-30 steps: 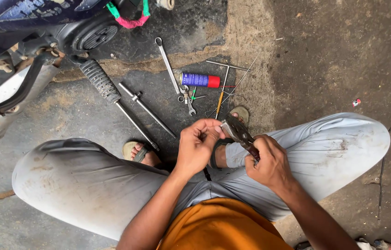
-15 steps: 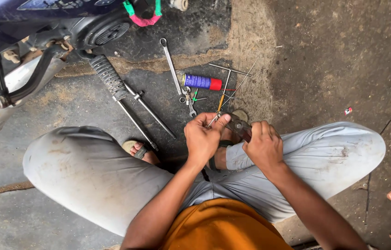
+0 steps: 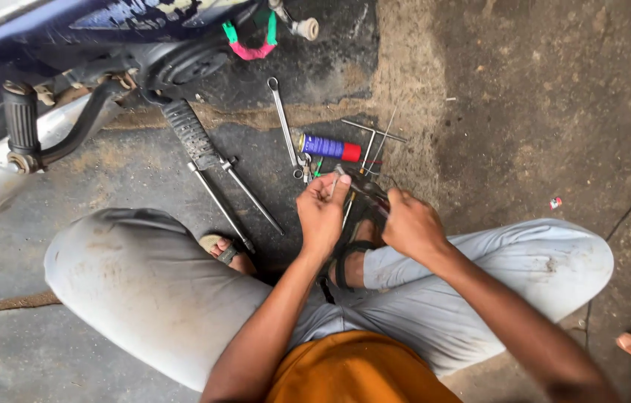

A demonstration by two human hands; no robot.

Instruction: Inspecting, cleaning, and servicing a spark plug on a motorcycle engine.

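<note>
Steel pliers (image 3: 366,192) gripped in right hand (image 3: 412,224); left hand (image 3: 323,213) pinches a small part (image 3: 339,173) at their tip, above the sandal (image 3: 345,257). Part likely slips, lost among floor tools (image 3: 285,127).

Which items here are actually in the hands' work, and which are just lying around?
In hand:
- left hand, pinching a small part at its fingertips; too small to identify
- right hand, gripping dark pliers

Lying about:
- long spanner
- blue spray can with red cap
- thin metal rods
- ribbed spring on rods
- small red scrap
</note>
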